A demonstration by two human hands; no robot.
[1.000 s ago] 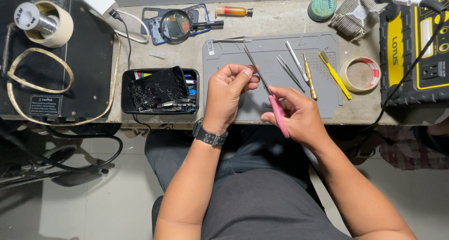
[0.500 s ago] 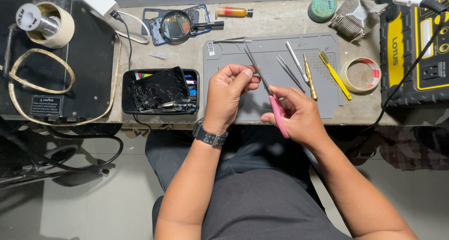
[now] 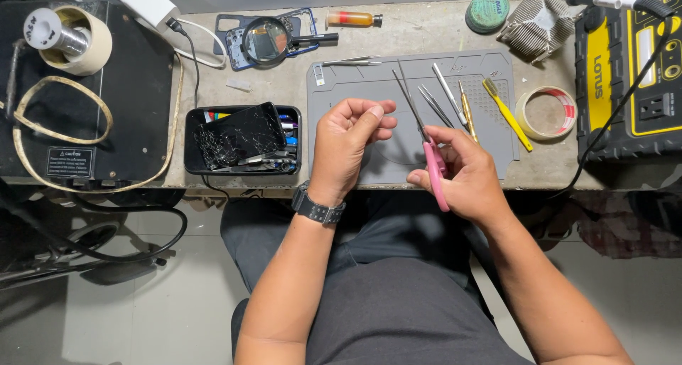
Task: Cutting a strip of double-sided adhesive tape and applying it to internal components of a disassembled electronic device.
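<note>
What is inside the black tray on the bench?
On the black tray lies a cracked phone; beside it, coloured tools show. Whatever lies under the phone is covered.

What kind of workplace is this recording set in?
Most likely a small phone or electronics repair bench. A cracked phone lies on a black parts tray, a grey repair mat carries tweezers, and the right hand holds pink-handled tweezers beside the left hand.

light: bright, even, overhead | shadows: soft, dim under bench | focus: sharp | glare: slight on magnifier
</note>
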